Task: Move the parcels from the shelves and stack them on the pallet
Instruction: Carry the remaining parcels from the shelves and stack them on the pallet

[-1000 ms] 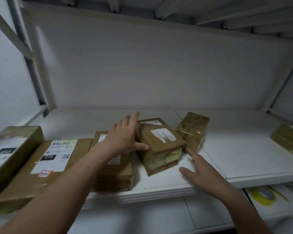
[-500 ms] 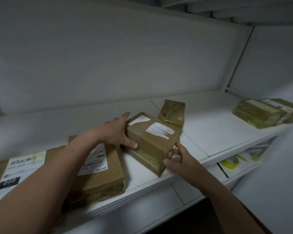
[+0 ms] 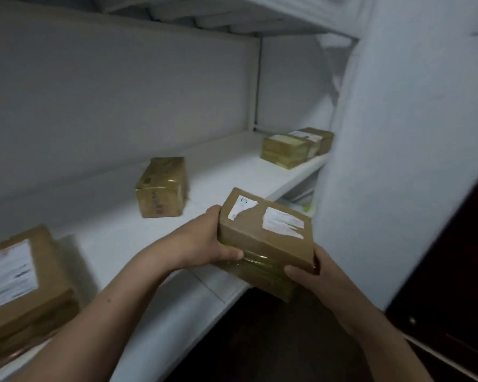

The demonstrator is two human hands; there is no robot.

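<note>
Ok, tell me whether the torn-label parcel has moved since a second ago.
Yes: the torn-label parcel came forward beyond the front edge of the shelf, away from the small taped parcel.

My left hand (image 3: 204, 239) and right hand (image 3: 313, 274) are bare, and both forearms run bare to the near edge of view. A small dark mark (image 3: 109, 300) sits on my left forearm (image 3: 122, 296).
</note>
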